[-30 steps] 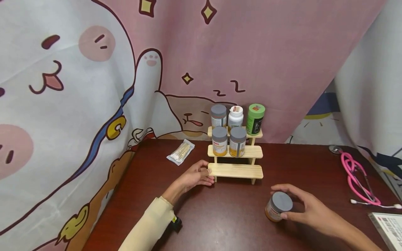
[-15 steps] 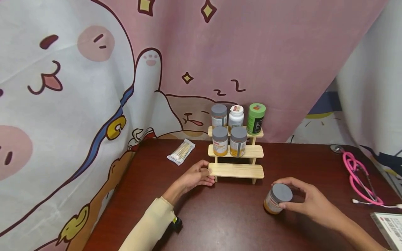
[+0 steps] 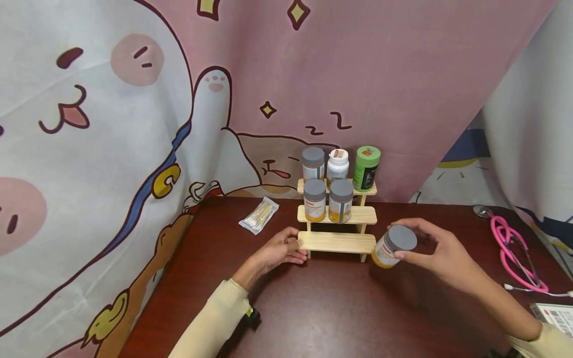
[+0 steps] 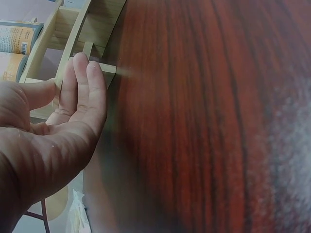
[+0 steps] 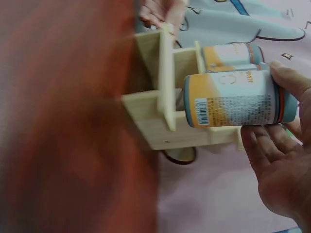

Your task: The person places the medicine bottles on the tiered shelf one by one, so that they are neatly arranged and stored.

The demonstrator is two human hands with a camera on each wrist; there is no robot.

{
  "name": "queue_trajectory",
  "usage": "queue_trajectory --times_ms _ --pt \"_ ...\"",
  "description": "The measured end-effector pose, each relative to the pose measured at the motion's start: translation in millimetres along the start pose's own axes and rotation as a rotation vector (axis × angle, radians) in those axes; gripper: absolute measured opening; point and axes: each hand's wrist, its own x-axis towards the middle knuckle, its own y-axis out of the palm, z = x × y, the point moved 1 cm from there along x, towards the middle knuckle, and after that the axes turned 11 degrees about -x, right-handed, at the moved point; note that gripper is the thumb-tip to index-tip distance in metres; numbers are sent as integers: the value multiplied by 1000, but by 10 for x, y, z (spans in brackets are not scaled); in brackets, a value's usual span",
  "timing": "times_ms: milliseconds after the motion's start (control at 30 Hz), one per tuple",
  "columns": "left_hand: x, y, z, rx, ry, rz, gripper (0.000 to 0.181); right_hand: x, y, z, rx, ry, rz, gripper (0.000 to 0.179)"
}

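My right hand (image 3: 447, 253) grips a supplement jar (image 3: 394, 246) with a grey lid and an orange-and-white label. Tilted and raised off the table, the jar is just right of the lowest step of a three-tier wooden stand (image 3: 336, 241). In the right wrist view its printed label and barcode (image 5: 201, 111) face the camera, thumb on one side and fingers on the other. My left hand (image 3: 279, 251) pinches the left end of that bottom step; the left wrist view shows the thumb (image 4: 41, 93) on the board and fingers beneath.
Two grey-lidded jars (image 3: 315, 201) stand on the middle step. Another grey-lidded jar (image 3: 313, 164), a white bottle (image 3: 337, 166) and a green bottle (image 3: 367, 169) fill the top. A cotton swab pack (image 3: 259, 216) lies left; a pink stethoscope (image 3: 506, 243) and white box (image 3: 552, 315) lie right.
My right hand has lifted the jar off the table and carried it away from me, to beside the stand's bottom step. The left hand keeps its hold on the stand.
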Motion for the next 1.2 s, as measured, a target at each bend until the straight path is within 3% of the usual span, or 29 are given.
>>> queue_trajectory --times_ms 200,533,867,1067,1200 --pt "-6 -2 9 3 5 -1 31 248 -201 79 -24 61 -96 60" --pt "-2 -3 -4 8 -2 -9 30 563 -337 230 35 65 -86 56" --pt "18 -15 2 12 -3 -10 29 812 -280 323 -44 30 -91 59" --pt "31 -17 6 7 -10 -12 27 868 -191 310 -62 27 -67 59" --pt "21 -33 4 1 -12 -15 27 896 -79 315 -75 25 -92 62"
